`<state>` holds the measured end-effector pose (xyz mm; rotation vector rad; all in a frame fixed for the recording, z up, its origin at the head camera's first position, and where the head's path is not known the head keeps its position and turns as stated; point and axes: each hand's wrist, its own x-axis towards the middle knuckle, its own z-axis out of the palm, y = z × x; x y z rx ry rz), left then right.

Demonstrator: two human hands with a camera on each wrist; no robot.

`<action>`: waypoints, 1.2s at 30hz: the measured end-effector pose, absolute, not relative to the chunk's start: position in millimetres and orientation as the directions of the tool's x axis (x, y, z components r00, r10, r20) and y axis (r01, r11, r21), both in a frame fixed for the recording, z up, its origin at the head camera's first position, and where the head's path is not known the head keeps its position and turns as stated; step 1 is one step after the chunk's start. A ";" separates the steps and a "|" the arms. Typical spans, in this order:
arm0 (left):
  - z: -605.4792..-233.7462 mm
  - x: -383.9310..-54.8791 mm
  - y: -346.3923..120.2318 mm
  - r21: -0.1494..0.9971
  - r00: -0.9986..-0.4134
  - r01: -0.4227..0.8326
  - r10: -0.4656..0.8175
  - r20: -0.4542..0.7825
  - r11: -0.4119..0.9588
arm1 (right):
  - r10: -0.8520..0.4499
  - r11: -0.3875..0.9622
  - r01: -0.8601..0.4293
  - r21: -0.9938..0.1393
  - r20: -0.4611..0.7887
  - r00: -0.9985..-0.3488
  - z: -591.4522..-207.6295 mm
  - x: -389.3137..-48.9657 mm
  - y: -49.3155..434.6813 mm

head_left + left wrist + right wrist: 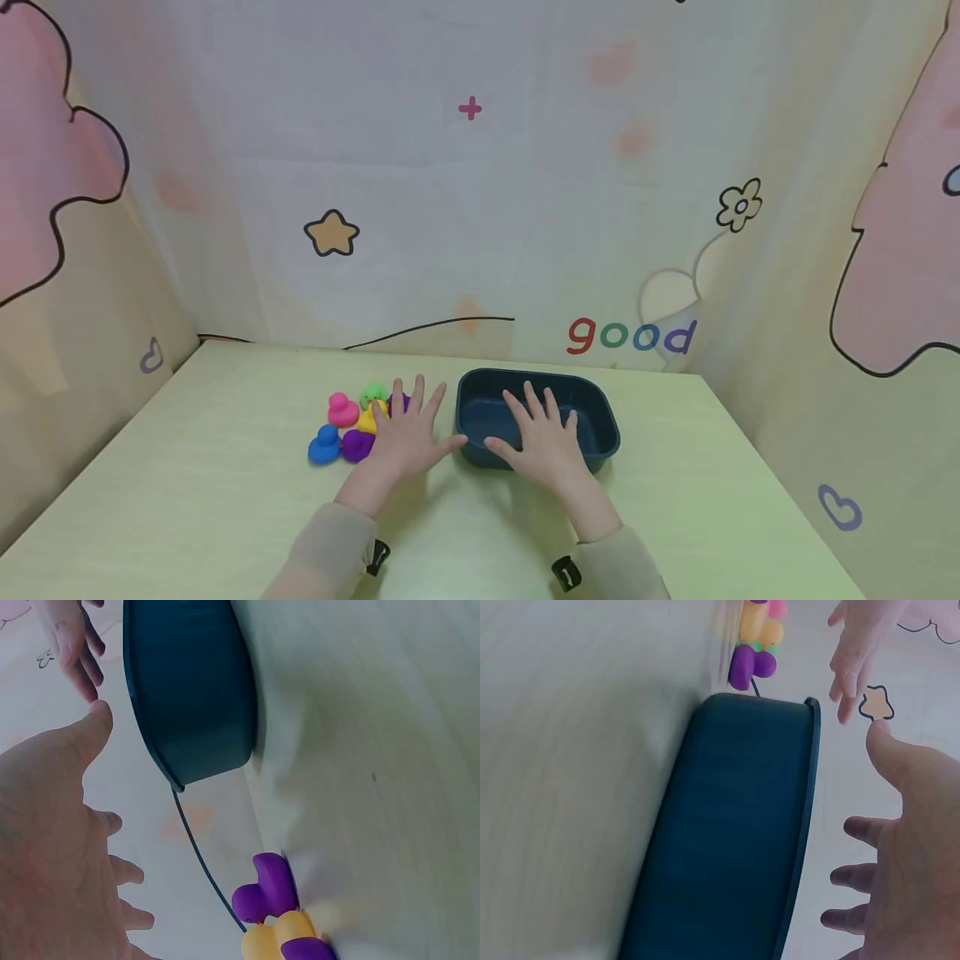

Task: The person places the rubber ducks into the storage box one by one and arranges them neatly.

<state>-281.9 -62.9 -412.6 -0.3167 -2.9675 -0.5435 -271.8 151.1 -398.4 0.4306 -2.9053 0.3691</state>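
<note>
My left hand (407, 440) hovers with spread fingers between the group of toy ducks and the bin, holding nothing. Spread as well, my right hand (550, 448) is above the near side of the dark blue plastic bin (480, 457). Left of the bin sit a pink duck (342, 411), a green toy (373, 395), a yellow duck (367, 421), a blue duck (325, 446) and a purple duck (357, 445). Another purple duck (270, 889) shows in the left wrist view; in the head view my left fingers partly cover it. No toy shows inside the visible part of the bin.
The pale wooden table (187, 500) carries the bin and the ducks. A printed cloth wall (420, 250) rises behind the table, with further cloth at both sides. Dark wrist devices (566, 573) sit at both sleeves.
</note>
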 end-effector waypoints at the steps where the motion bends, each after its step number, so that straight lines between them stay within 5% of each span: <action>1: -411.8 -282.3 -63.9 0.335 -0.973 0.222 0.183 0.144 0.916 | -0.258 0.928 -0.302 -0.219 0.210 -0.943 -397.5 -272.3 152.4; 18: -399.3 -293.2 -103.2 0.516 -0.986 0.158 0.110 0.121 0.842 | -0.152 0.916 -0.227 -0.331 0.237 -0.959 -365.5 -289.8 211.6; 31: -398.9 -292.5 -138.7 0.616 -0.989 0.120 0.037 0.145 0.778 | 0.051 0.800 -0.065 -0.596 0.175 -0.983 -361.3 -311.4 270.7; 36: -397.1 -294.2 -156.9 0.679 -0.989 0.124 0.032 0.146 0.724 | 0.100 0.626 0.022 -0.779 0.052 -0.994 -370.4 -318.5 288.2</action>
